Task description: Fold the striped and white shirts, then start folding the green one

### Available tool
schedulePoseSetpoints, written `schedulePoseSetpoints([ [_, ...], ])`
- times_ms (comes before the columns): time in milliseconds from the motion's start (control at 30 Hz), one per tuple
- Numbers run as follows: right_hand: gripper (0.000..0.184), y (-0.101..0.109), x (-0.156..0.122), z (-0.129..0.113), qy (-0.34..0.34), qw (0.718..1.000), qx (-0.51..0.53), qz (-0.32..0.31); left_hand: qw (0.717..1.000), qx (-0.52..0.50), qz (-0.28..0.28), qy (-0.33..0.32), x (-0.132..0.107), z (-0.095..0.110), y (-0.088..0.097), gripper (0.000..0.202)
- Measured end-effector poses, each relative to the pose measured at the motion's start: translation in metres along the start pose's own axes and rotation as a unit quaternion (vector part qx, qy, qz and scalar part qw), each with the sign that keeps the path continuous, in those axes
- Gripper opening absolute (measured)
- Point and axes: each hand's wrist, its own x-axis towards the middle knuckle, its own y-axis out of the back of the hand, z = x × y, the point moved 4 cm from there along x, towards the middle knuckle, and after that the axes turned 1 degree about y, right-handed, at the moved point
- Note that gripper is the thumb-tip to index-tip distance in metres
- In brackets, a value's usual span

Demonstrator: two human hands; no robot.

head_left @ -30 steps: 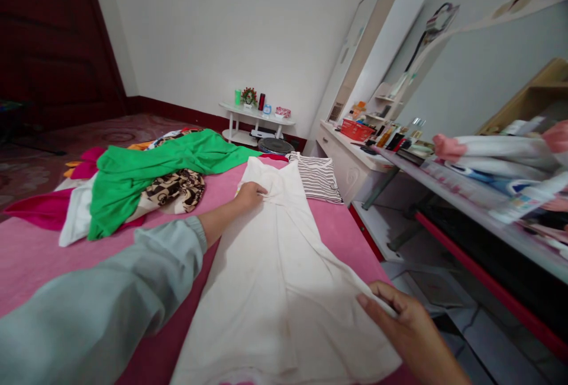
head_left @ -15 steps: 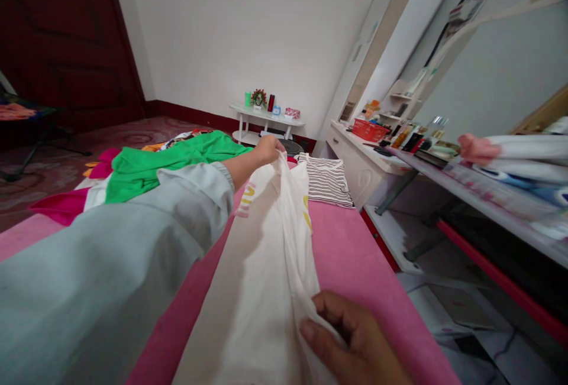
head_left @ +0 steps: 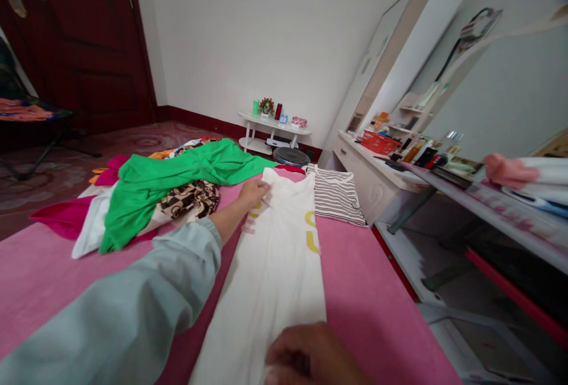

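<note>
A white shirt [head_left: 284,267] with yellow and pink print lies as a long, narrow strip down the pink bed cover [head_left: 368,290]. At its far left corner, beside the neckline, the fingers of my left hand [head_left: 254,193] are closed on the cloth. Over the near end of the shirt is my right hand [head_left: 317,354], slightly blurred, its fingers curled in against the fabric; the fingertips are partly hidden. A black-and-white striped garment [head_left: 338,194], folded flat, lies just beyond the shirt on the right.
Left of the shirt is a loose heap with a green garment [head_left: 177,166], a brown patterned cloth [head_left: 190,199] and magenta pieces [head_left: 62,217]. A dresser [head_left: 364,175] with a red basket [head_left: 380,142] stands along the right. A small white table [head_left: 270,123] is by the wall.
The lifted fold of the white shirt now lies flat. My left hand has moved left and slightly toward me; my right hand has moved left and lower. More of the heap shows.
</note>
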Motion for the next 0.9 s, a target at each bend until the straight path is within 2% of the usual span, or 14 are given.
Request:
schedulePoseSetpoints([
  [67, 0.019, 0.03, 0.01, -0.003, 0.018, 0.995, 0.042, 0.084, 0.999, 0.001, 0.028, 0.022, -0.005, -0.007, -0.005, 0.035],
  [167, 0.021, 0.072, 0.041, 0.002, 0.038, 0.98, 0.051, 0.19, 0.997, 0.019, 0.065, 0.046, -0.009, -0.011, -0.009, 0.029],
  [267, 0.021, 0.121, 0.083, 0.001, 0.102, 0.953, -0.022, 0.283, 0.994, 0.04, 0.078, 0.057, -0.012, -0.013, -0.012, 0.026],
  [400, 0.022, 0.198, 0.141, -0.015, 0.168, 0.89, -0.172, 0.387, 0.993, 0.061, 0.08, 0.056, -0.014, -0.014, -0.013, 0.029],
  [467, 0.026, 0.231, 0.17, -0.022, 0.141, 0.861, -0.249, 0.421, 0.993, 0.068, 0.081, 0.054, -0.013, -0.013, -0.012, 0.03],
  [533, 0.032, 0.255, 0.198, -0.023, 0.091, 0.841, -0.304, 0.438, 0.993, 0.074, 0.082, 0.049, -0.013, -0.013, -0.012, 0.031],
  [633, 0.039, 0.269, 0.235, -0.019, 0.048, 0.839, -0.341, 0.422, 0.992, 0.082, 0.081, 0.041, -0.013, -0.01, -0.011, 0.031],
  [800, 0.056, 0.264, 0.277, -0.003, 0.022, 0.848, -0.371, 0.377, 0.992, 0.093, 0.077, 0.038, -0.016, -0.004, -0.009, 0.03],
  [900, 0.045, 0.266, 0.289, 0.005, -0.002, 0.845, -0.375, 0.382, 0.991, 0.096, 0.078, 0.041, -0.016, -0.003, -0.008, 0.03],
])
